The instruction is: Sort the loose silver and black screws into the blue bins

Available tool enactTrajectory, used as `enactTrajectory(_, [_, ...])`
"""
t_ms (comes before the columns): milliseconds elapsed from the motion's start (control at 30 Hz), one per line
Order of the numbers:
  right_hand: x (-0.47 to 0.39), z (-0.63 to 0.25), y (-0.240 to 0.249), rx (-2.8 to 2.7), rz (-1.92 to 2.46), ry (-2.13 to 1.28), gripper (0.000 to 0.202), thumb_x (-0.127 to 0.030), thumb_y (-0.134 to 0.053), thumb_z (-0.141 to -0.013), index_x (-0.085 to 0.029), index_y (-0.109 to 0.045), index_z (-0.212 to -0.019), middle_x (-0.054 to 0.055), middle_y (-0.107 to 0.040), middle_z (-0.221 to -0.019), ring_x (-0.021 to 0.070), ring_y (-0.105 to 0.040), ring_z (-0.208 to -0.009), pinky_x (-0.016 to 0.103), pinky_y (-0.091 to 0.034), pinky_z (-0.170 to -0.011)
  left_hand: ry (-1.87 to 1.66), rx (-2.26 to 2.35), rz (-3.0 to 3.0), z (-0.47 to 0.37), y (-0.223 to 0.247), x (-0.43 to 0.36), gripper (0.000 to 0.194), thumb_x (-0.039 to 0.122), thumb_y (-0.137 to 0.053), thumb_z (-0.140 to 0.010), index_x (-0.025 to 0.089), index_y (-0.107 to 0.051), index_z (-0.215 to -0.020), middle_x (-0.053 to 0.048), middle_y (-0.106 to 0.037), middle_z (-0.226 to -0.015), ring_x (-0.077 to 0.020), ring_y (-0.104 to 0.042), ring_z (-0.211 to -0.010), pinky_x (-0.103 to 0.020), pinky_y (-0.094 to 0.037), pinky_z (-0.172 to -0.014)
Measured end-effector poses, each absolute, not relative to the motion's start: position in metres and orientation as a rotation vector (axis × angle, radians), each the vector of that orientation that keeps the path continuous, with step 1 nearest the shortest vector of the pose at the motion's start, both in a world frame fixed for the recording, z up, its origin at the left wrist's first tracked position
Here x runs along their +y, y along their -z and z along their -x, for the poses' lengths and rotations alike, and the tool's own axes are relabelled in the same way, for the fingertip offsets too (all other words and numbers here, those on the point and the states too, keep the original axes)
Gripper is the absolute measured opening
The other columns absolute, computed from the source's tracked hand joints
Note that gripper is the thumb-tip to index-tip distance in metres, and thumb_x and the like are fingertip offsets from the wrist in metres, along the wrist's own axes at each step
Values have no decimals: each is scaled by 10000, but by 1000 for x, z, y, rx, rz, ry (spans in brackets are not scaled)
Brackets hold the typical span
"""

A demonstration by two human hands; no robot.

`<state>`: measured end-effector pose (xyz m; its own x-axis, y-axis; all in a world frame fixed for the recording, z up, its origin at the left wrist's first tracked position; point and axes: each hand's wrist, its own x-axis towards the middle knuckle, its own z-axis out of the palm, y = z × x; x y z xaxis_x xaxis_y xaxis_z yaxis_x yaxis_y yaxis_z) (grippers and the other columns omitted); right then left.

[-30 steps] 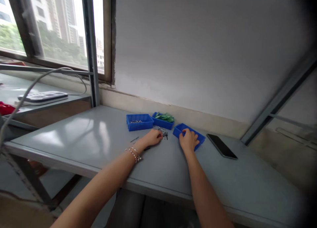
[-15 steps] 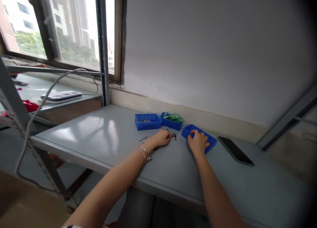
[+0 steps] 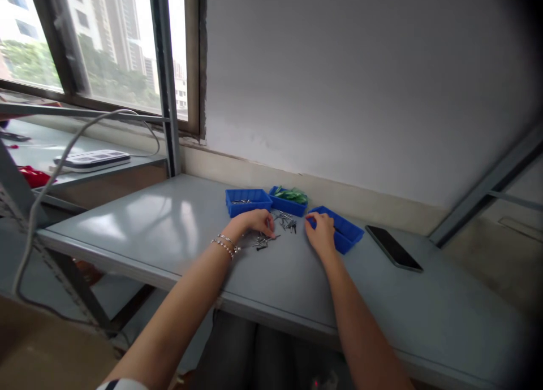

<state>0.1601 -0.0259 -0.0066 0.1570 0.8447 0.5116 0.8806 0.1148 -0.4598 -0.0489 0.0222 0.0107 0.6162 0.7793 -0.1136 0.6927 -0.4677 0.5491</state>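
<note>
Head view. The left hand (image 3: 258, 220), fingers bent, reaches down to loose metal parts (image 3: 262, 243) on the desk (image 3: 271, 291); whether it pinches one cannot be told. The right hand (image 3: 321, 232) curls at the near-left side of a blue bin (image 3: 348, 243); its grip is unclear. More metal pieces (image 3: 291, 225) lie between the hands. A dark phone (image 3: 393, 248) rests at right.

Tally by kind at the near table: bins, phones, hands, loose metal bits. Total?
Blue bins: 3
Smartphone: 1
Hands, left and right: 2
Total: 6
Loose metal pieces overlap and are too small to count, so they're excluded.
</note>
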Motion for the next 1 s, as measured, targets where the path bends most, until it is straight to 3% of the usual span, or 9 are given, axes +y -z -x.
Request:
enactTrajectory(100, [-24, -151, 12, -1933, 1552, -128, 156, -190, -527, -750, -182, -645, -853, 70, -525, -831, 187, -441, -830, 325, -344, -773, -140, 1133, -2290, 44, -11, 19, 290, 306, -689, -582, 136, -649, -813, -18, -611, -718, -106, -502, -589, -203, -356, -527])
enactTrajectory(267, [-24, -136, 22, -2127, 1533, -303, 169, -203, -599, -722, -207, -665, -877, 61, -533, -852, 180, -450, -861, 322, -339, -819, -135, 1180, -2325, 38, -12, 12, 194, 236, -625, -615, 139, -662, -779, -16, -618, -683, -104, -504, -578, -199, -359, -534])
enactTrajectory(533, [-21, -133, 26, -2099, 1544, -336, 104, -176, -628, -697, -175, -668, -793, 49, -518, -773, 158, -465, -784, 295, -357, -772, -192, 1235, -2413, 31, -11, 10, 183, 192, -560, -662, 141, -664, -804, -24, -633, -733, -94, -506, -609, -181, -351, -545])
enactTrajectory(733, [-18, -135, 27, -2060, 1506, -298, 72, -176, -600, -707, -142, -646, -752, 29, -542, -685, 132, -471, -666, 251, -352, -671, -431, 1196, -2444, 29, -9, 15, 152, 181, -554, -709, 126, -651, -812, -32, -629, -726, -106, -515, -635, -197, -354, -583])
enactTrajectory(1000, [-18, -137, 20, -2005, 1445, -241, 133, -207, -525, -768, -150, -640, -736, 44, -594, -720, 145, -490, -671, 241, -328, -647, -653, 1169, -2324, 28, -8, 17, 184, 258, -559, -735, 115, -640, -817, -35, -626, -757, -112, -519, -680, -201, -371, -621])
